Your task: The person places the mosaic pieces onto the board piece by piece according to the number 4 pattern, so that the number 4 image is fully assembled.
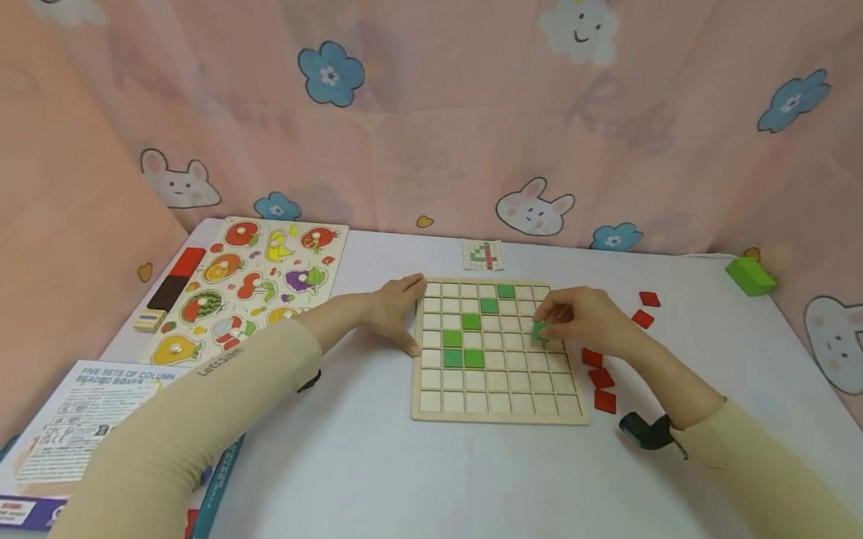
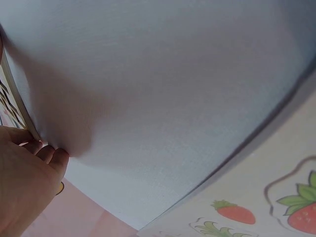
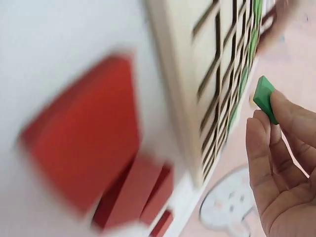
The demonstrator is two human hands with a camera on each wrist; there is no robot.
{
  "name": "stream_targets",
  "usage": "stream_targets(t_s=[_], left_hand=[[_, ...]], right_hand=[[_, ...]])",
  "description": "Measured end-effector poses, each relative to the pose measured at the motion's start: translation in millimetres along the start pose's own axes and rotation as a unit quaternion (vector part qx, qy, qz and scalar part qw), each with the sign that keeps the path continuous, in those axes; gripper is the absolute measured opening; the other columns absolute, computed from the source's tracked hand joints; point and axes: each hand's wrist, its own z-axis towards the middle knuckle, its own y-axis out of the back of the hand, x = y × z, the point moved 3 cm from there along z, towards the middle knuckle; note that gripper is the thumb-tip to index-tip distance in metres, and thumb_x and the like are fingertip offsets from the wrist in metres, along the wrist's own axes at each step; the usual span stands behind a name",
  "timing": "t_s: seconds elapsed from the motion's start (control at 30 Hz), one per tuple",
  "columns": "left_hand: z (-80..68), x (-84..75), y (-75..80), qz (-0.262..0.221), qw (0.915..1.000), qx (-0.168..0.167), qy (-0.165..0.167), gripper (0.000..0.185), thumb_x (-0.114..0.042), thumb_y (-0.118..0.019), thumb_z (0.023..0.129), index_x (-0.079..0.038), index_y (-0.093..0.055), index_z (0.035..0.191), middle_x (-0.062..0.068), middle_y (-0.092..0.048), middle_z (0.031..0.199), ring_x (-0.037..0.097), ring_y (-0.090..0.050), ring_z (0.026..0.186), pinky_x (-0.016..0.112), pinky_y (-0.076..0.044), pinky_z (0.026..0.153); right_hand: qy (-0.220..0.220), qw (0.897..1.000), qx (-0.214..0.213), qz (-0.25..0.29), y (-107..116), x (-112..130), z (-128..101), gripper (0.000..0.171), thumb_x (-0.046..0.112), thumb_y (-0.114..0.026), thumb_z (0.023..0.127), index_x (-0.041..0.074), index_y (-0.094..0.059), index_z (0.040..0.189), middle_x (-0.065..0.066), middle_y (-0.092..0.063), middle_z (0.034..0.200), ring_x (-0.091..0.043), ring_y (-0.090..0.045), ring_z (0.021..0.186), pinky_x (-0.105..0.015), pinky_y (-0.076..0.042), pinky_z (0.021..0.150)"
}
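Note:
A pale wooden grid board (image 1: 500, 420) lies flat on the table, with several green tiles (image 1: 470, 321) set in its squares, most of them in a slanting row. My left hand (image 1: 392, 307) rests at the board's left edge, thumb and fingers spread apart; in the left wrist view its fingertips (image 2: 60, 157) are right at a board corner. Between thumb and fingers my right hand (image 1: 592, 319) pinches a green tile (image 3: 264, 98). In the head view that hand is over the right part of the grid.
Several red tiles (image 1: 602, 378) lie right of the board. A small patterned card (image 1: 483, 255) lies behind it. At left are a fruit puzzle board (image 1: 260, 259), red and black blocks (image 1: 171, 290) and a printed box (image 1: 42, 444). A green block (image 1: 751, 276) stands at the far right corner.

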Motion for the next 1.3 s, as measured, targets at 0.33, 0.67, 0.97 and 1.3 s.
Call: stream_targets(t_s=[0.33, 0.67, 0.97, 1.3], left_hand=[[1.5, -3.3, 1.6, 0.015, 0.9999, 0.006, 0.005, 0.119, -0.046, -0.077, 0.082, -0.001, 0.001, 0.158, 0.019, 0.007, 0.168, 0.042, -0.003, 0.155, 0.05, -0.012, 0.129], [0.8, -2.2, 3.2, 0.033, 0.9994, 0.001, 0.004, 0.119, -0.049, -0.078, 0.081, 0.001, -0.002, 0.158, 0.021, 0.002, 0.167, 0.044, -0.007, 0.154, 0.05, -0.015, 0.128], [-0.5, -2.0, 2.8, 0.033, 0.999, -0.028, 0.0, 0.119, -0.05, -0.082, 0.075, 0.001, -0.013, 0.157, 0.021, -0.008, 0.167, 0.043, -0.014, 0.154, 0.05, -0.018, 0.127], [2.1, -6.5, 4.7, 0.053, 0.9971, -0.054, 0.008, 0.119, -0.048, -0.087, 0.07, 0.002, -0.021, 0.155, 0.023, -0.017, 0.164, 0.041, -0.021, 0.152, 0.048, -0.023, 0.126]], right_hand=[[0.049, 0.998, 0.044, 0.01, -40.8, 39.5, 14.2, 0.007, 0.005, -0.074, 0.084, 0.011, -0.075, 0.088, -0.001, -0.073, 0.086, -0.013, -0.06, 0.079, -0.023, -0.052, 0.073], [0.049, 0.997, 0.055, -0.008, -48.0, 42.5, 15.7, 0.006, 0.006, -0.077, 0.083, 0.012, -0.075, 0.084, 0.002, -0.073, 0.082, -0.011, -0.059, 0.076, -0.022, -0.052, 0.07], [0.042, 0.998, 0.044, -0.025, -42.9, 27.9, 14.8, 0.008, 0.01, -0.074, 0.086, 0.015, -0.074, 0.092, 0.001, -0.067, 0.082, -0.014, -0.056, 0.081, -0.025, -0.049, 0.073], [-0.067, 0.994, -0.064, -0.051, 30.2, -41.4, 5.2, 0.021, 0.015, -0.066, 0.093, 0.007, -0.072, 0.111, -0.014, -0.069, 0.101, -0.027, -0.058, 0.093, -0.026, -0.048, 0.07]])
